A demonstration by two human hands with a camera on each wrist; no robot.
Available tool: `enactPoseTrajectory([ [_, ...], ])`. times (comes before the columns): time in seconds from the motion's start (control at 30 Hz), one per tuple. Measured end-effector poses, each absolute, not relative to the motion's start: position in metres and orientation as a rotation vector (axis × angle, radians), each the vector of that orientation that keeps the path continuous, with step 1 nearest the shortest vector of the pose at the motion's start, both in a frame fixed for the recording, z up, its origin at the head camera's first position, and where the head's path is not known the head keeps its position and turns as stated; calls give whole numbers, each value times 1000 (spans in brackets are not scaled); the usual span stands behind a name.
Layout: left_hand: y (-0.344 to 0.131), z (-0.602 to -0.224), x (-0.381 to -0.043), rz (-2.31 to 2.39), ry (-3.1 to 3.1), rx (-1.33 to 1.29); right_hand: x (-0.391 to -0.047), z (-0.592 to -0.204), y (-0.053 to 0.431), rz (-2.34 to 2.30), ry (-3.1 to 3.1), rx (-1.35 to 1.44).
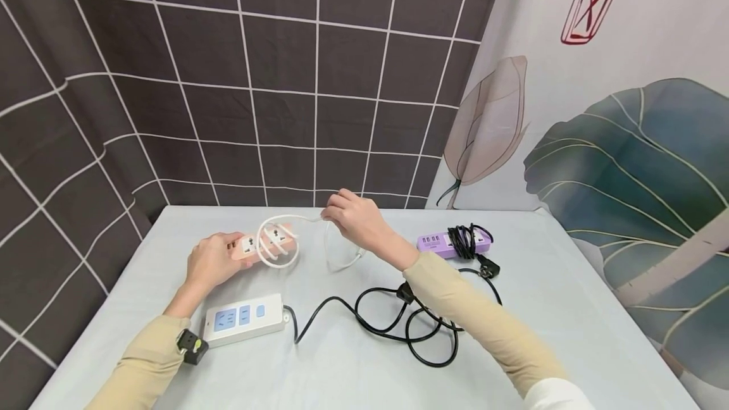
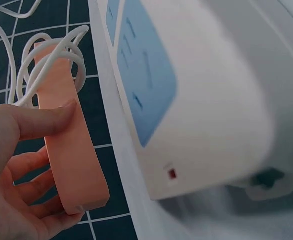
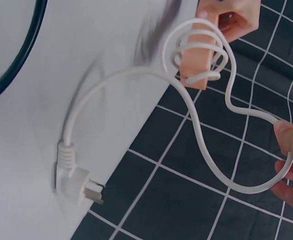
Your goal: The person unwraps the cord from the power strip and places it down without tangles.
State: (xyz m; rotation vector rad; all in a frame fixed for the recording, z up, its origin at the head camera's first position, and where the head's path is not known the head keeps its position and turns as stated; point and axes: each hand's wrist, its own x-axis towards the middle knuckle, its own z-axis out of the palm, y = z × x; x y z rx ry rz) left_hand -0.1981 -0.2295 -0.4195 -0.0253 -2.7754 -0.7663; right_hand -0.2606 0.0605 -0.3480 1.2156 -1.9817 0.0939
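My left hand (image 1: 212,261) grips the left end of a peach-pink power strip (image 2: 76,155), thumb on one side and fingers on the other. Loose loops of the strip's white cord (image 3: 201,140) circle its far end. Off to the right, my right hand (image 1: 357,220) pinches that cord between thumb and fingers, drawn out from the loops. From the pinch the cord curves down to a white plug (image 3: 72,182) with metal prongs, close over the table in the right wrist view.
A white power strip (image 1: 245,321) with blue sockets lies just below my left hand. Its black cable (image 1: 373,329) runs in loops rightward, under my right forearm. A purple power strip (image 1: 434,243) wrapped in black cord lies at the back right of the table (image 1: 319,378).
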Motion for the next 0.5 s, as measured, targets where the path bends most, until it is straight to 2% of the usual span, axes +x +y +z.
enactPoseTrajectory([
  [0.5, -233, -424, -200, -775, -2773, 11, -247, -344, 75, 77, -1928, 1349],
])
